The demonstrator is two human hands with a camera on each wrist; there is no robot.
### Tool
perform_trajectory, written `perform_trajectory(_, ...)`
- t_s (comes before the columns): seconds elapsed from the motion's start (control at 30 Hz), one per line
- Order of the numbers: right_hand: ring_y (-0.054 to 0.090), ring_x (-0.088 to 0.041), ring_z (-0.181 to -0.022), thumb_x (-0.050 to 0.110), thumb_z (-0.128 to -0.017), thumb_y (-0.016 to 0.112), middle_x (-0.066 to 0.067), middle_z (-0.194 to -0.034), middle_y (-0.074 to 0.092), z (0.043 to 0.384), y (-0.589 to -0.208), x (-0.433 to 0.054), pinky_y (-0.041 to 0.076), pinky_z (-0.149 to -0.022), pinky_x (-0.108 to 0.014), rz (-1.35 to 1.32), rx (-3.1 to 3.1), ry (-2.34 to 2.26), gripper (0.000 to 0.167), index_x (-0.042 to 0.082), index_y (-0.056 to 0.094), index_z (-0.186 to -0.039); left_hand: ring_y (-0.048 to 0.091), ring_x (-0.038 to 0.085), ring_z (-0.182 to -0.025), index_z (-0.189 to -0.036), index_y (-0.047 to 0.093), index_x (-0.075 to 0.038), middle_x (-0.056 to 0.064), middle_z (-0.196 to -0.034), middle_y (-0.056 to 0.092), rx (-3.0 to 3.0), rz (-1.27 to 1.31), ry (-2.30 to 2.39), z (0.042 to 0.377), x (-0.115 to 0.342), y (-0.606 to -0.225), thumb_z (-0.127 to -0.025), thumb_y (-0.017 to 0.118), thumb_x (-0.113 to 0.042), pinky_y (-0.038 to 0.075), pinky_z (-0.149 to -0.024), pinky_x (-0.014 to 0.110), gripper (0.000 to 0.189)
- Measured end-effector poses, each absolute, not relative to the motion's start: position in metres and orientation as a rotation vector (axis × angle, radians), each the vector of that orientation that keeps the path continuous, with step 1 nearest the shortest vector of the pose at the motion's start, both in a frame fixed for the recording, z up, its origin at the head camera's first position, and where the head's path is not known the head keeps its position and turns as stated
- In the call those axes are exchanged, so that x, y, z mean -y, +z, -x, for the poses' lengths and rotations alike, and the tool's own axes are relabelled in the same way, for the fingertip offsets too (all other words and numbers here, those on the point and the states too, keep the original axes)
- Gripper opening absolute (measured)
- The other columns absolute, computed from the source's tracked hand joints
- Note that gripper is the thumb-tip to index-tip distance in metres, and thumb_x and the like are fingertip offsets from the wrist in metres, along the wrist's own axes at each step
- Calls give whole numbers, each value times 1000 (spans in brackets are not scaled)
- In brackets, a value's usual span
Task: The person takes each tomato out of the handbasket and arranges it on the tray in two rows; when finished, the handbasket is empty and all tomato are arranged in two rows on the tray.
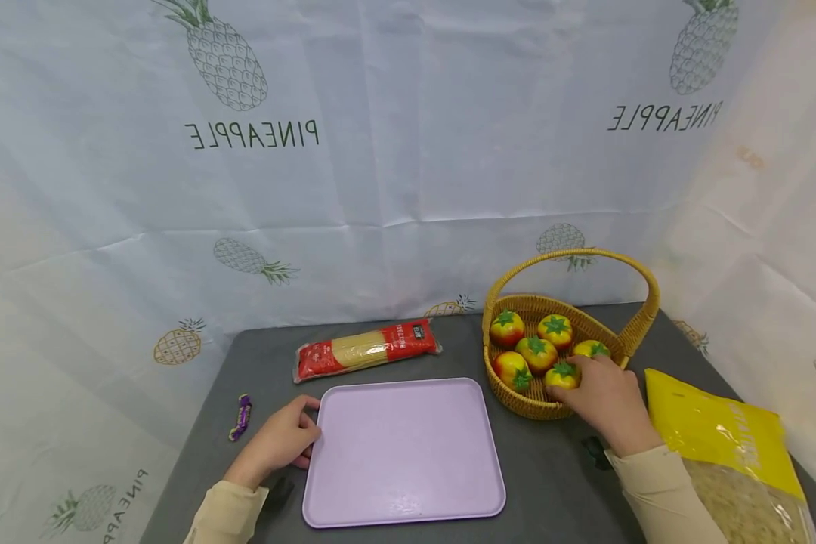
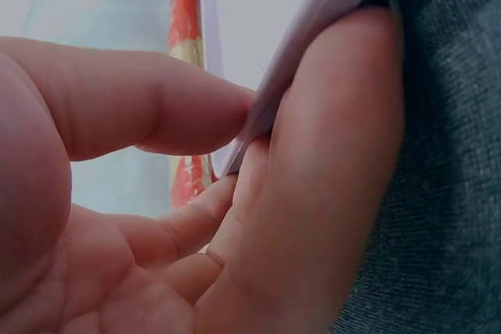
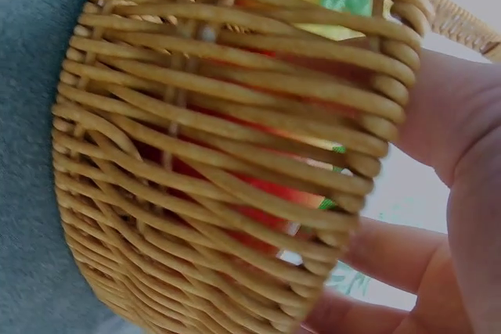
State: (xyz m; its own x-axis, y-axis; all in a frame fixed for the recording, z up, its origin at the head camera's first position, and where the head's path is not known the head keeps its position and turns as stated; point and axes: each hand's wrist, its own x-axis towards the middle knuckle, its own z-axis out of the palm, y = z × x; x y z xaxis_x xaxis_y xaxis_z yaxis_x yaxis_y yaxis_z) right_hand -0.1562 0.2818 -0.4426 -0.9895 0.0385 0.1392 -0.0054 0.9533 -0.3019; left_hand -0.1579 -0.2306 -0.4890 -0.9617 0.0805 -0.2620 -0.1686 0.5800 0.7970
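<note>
Six red-and-yellow fruits (image 1: 536,353) with green leafy tops are contained in a wicker basket (image 1: 530,409) at the right of a grey table (image 1: 551,487); the front-right fruit (image 1: 561,375) is enclosed by the right grip (image 1: 605,397), thumb and curled fingers about it, though how firmly cannot be told. By the left grip (image 1: 282,438), the left edge of a lilac tray (image 1: 403,453) is pinched. For good handling, the fruit should be taken round its widest part, neighbours left undisturbed, with rim and arched handle kept clear; the tray is best steadied lightly, untipped. Only in the head view is the whole layout given: noodle packet (image 1: 367,350) behind the tray, purple sweet (image 1: 241,417) to the left, yellow bag (image 1: 721,423) far right. In the left wrist view, thumb and fingers are seen on opposite sides of the tray's edge. In the right wrist view, the fingertips are screened by woven wicker, but red fruit is glimpsed through its gaps.
</note>
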Motion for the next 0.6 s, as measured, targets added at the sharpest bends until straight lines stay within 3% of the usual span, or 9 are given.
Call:
perform_trajectory(0.13,69,-45,-86,44,-83,88,-33,-117,70,155,-436,-284,53,-76,-67,23,2951,466,67,-7,73,-125,63,23,-66,-141,52,0,12,-87,62,-2519,69,1323,161,232,-491,-91,64,-1,63,-53,40,52)
perform_trajectory(0.33,68,-45,-94,43,-84,89,-32,-118,68,150,-420,-280,54,-81,-65,8,2928,523,69,-7,70,-129,63,23,-65,-140,50,1,12,-86,61,-2489,59,1337,162,234,-490,-88,64,0,63,-52,40,53)
perform_trajectory(0.6,68,-45,-108,50,-88,87,-31,-134,64,145,-401,-254,56,-90,-65,-75,2896,673,77,2,65,-144,63,24,-66,-141,49,0,13,-88,61,-2469,55,1342,164,234,-488,-89,64,-1,63,-53,40,54)
